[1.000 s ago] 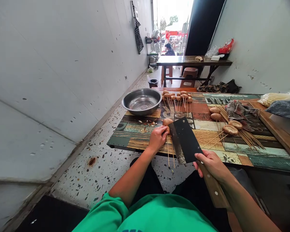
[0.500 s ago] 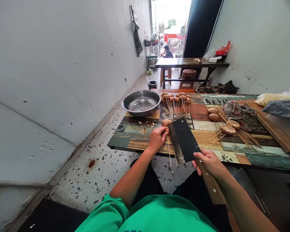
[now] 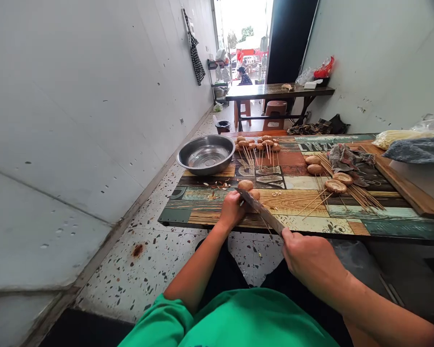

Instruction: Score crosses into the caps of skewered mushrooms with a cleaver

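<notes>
My right hand [image 3: 309, 255] is closed around the handle of a cleaver [image 3: 262, 212]. The blade stands nearly on edge, slanting up and left to beside my left fingers. My left hand [image 3: 232, 209] has its fingers curled in a pinch at a skewered mushroom near the table's front edge; the blade and fingers partly hide the grip. Just beyond the blade are a brown mushroom cap [image 3: 245, 185] and a second cap [image 3: 255, 193], the latter partly covered by the blade. Thin wooden skewers [image 3: 266, 225] poke out below the blade.
A steel basin [image 3: 207, 155] stands at the table's left edge, with scraps [image 3: 219, 184] before it. Skewered mushrooms [image 3: 258, 143] lie behind. To the right are more mushrooms [image 3: 335, 186], loose skewers [image 3: 365, 196], a rag [image 3: 347, 158] and a wooden board [image 3: 412, 185]. A person [image 3: 244, 77] sits far off.
My right hand has turned the cleaver from showing its broad face to nearly edge-on, its tip now nearer my left fingers. My left hand stays at the mushrooms. The view has shifted slightly.
</notes>
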The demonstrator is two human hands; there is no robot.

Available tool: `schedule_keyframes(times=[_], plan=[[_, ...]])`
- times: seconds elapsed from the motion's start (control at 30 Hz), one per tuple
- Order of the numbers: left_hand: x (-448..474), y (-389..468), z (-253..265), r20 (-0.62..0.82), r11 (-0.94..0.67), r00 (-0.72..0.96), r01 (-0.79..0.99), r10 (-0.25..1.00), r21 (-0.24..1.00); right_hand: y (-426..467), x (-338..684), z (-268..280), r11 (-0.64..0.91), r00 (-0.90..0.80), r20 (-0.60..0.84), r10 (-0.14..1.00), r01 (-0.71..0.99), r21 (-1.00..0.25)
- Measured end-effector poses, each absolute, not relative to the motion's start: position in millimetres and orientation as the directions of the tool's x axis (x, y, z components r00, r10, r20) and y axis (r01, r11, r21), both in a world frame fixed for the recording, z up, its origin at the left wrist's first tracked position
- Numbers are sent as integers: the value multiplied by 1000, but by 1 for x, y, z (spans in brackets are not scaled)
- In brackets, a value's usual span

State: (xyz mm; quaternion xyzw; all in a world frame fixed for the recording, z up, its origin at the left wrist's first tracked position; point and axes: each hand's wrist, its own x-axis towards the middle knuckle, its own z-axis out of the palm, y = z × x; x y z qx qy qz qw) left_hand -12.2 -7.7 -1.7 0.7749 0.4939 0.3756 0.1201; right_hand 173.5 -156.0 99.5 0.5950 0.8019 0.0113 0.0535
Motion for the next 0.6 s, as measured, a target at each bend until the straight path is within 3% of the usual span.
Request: schedule_keyframes(times=[0.2,0.6], plan=[[-9,-16,9,401,-432,209,655,892,620,-166,164,96,293,-288,-57,956,933,207],[-8,-14,9,423,-426,170,641,890,638,-169,158,90,285,-301,6,954,910,302]])
